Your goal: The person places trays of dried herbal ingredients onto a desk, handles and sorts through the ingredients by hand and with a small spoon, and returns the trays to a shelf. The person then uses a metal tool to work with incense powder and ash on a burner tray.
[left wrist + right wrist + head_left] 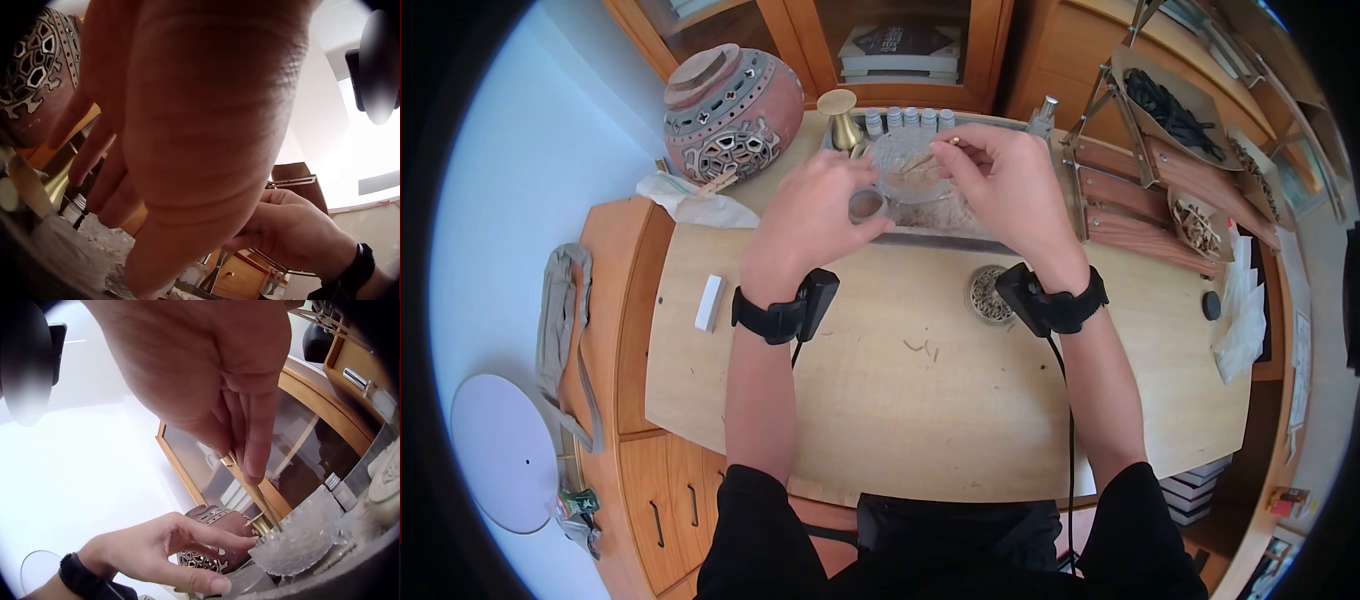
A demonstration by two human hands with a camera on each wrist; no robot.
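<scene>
My right hand (1012,185) pinches a thin brass-coloured stick (269,509) between thumb and fingers; it slants down to the scalloped clear glass bowl (303,540). Light brown powder shows inside that bowl in the head view. My left hand (815,205) hovers just left of the bowl, thumb and fingers spread around a small clear round container (866,206). In the left wrist view this container (72,256) stands below the fingertips, and the fingers hang loosely apart. Both objects are over a grey-rimmed tray (940,241) with pale powder on it.
Several small capped bottles (910,117) and a brass vase (840,115) line the tray's back. A large patterned pot (735,115) stands left. On the right sits a wooden rack (1140,205); a round dish of small coiled bits (988,294) is near my right wrist. A white block (710,303) lies left.
</scene>
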